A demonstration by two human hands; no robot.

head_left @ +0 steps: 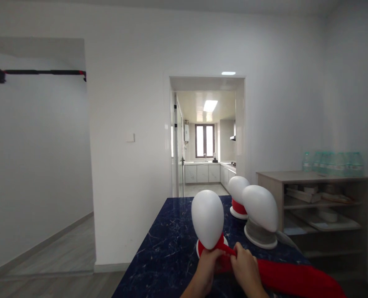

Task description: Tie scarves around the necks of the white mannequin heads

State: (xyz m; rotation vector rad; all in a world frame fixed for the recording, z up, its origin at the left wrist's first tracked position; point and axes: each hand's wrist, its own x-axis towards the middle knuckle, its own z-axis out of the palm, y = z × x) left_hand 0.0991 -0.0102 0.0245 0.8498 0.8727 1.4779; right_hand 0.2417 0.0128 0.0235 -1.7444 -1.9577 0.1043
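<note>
A white mannequin head [207, 217] stands upright on the dark blue marbled table [159, 240]. Red cloth that looks like a scarf [295, 276] goes around its neck, and a long end trails right across the table. My left hand [207, 265] is closed on the cloth just below the chin. Close beside it, my right hand [245, 265] pinches a twisted, taut stretch of the same scarf. Part of the neck and base is hidden behind my hands.
Behind on the right stand a mannequin head with grey cloth round its neck [261, 209] and another with a red neck wrap [239, 194]. A wooden shelf unit [271, 178] with several green bottles [339, 163] is at the right. A doorway opens to a kitchen ahead.
</note>
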